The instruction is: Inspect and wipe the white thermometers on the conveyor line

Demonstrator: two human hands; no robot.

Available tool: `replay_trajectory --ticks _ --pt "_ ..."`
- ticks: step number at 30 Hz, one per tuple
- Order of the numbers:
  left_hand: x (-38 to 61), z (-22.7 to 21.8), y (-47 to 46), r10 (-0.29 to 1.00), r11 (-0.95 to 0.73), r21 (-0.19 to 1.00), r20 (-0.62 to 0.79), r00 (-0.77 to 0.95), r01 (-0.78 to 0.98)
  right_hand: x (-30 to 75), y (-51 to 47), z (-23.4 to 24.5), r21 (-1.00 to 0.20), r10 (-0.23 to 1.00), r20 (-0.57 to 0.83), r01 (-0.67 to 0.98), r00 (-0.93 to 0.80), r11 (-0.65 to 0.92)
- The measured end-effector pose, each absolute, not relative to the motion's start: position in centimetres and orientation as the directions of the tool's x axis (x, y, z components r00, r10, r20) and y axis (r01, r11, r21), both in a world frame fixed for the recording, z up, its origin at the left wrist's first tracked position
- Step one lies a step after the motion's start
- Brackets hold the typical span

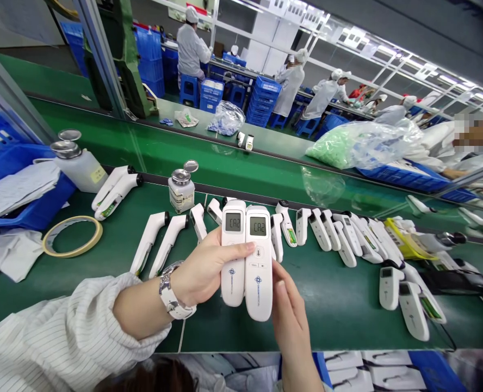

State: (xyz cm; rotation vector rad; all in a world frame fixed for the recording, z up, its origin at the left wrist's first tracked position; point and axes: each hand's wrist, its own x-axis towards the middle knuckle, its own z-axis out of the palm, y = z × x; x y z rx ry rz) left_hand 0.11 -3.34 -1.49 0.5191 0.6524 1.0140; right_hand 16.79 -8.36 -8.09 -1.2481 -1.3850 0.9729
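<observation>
Two white infrared thermometers are held upright side by side over the green bench, both small screens lit. My left hand [203,269], with a wristwatch, is wrapped round the left thermometer [233,253], thumb across its front. My right hand [290,318] comes up from below and grips the right thermometer [258,264] from behind, fingers along its side. Several more white thermometers [347,237] lie in a row on the bench just beyond.
A tape roll [72,236] and white cloths lie at left by a blue bin [17,163]. Two metal-capped dispenser bottles [181,190] stand behind. A yellow tool [404,239] lies at right. Bagged parts [359,144] sit across the conveyor. Co-workers in white sit at far benches.
</observation>
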Motion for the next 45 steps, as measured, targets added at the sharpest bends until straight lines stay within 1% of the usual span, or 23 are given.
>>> replay_trajectory --ticks 1,2,3,5,8,10,12,16,18,22,25,28,30,39,42,45 --pt "0.2 -1.6 -3.5 0.893 0.436 0.675 -0.242 0.379 -0.596 16.4 -8.5 -7.5 -0.993 0.994 0.107 0.053 0.012 0.106" --pt "0.3 -1.7 -3.6 0.893 0.432 0.681 -0.23 0.387 -0.591 16.0 -8.6 -7.0 -0.996 0.997 0.077 -0.042 -0.013 0.076" --pt "0.4 -1.7 -3.8 0.892 0.429 0.684 -0.221 0.394 -0.589 15.6 -8.7 -6.7 -0.994 0.998 0.054 -0.092 -0.037 0.05" --pt "0.6 -1.8 -4.0 0.893 0.432 0.667 -0.22 0.393 -0.607 14.9 -8.9 -6.4 -0.994 0.998 0.006 -0.109 -0.065 -0.001" --pt "0.9 -1.7 -4.1 0.868 0.491 0.557 -0.252 0.427 -0.67 14.3 -9.2 -6.5 -0.993 0.998 -0.045 -0.11 -0.046 -0.05" --pt "1.0 -1.6 -4.1 0.841 0.539 0.486 -0.266 0.47 -0.688 14.0 -9.6 -6.6 -0.995 0.999 -0.044 -0.092 0.002 -0.043" --pt "1.0 -1.5 -4.1 0.836 0.547 0.475 -0.259 0.485 -0.69 13.8 -10.0 -6.4 -0.999 0.999 -0.032 -0.039 0.031 -0.03" --pt "1.0 -1.4 -4.2 0.87 0.48 0.543 -0.195 0.452 -0.689 13.9 -10.3 -5.9 -0.998 0.999 -0.036 0.058 -0.006 -0.035" --pt "1.0 -1.5 -4.3 0.881 0.457 0.568 -0.185 0.434 -0.684 14.1 -10.3 -6.0 -0.992 0.999 -0.035 0.122 -0.014 -0.033" --pt "1.1 -1.7 -4.6 0.889 0.444 0.608 -0.202 0.412 -0.659 13.8 -10.6 -6.9 -0.95 0.996 0.075 0.309 0.057 0.053" --pt "1.1 -1.8 -4.6 0.908 0.403 0.635 -0.188 0.375 -0.659 13.2 -11.1 -7.2 -0.908 0.991 0.133 0.402 0.009 0.118" --pt "1.0 -2.0 -4.6 0.919 0.381 0.655 -0.189 0.346 -0.653 12.9 -11.5 -6.3 -0.903 0.99 0.12 0.405 -0.078 0.141" --pt "1.0 -2.0 -4.5 0.92 0.379 0.666 -0.195 0.34 -0.643 12.8 -11.6 -5.6 -0.915 0.99 0.092 0.383 -0.105 0.126" --pt "1.0 -2.0 -4.1 0.897 0.416 0.664 -0.186 0.401 -0.621 13.2 -11.5 -5.4 -0.951 0.995 0.061 0.297 -0.08 0.082" --pt "1.0 -2.4 -4.0 0.895 0.408 0.672 -0.158 0.418 -0.619 13.1 -11.5 -5.3 -0.955 0.998 0.039 0.291 -0.053 0.053" --pt "1.2 -3.1 -3.9 0.91 0.365 0.679 -0.116 0.399 -0.637 12.8 -11.6 -5.4 -0.959 1.0 0.022 0.281 -0.015 0.025"
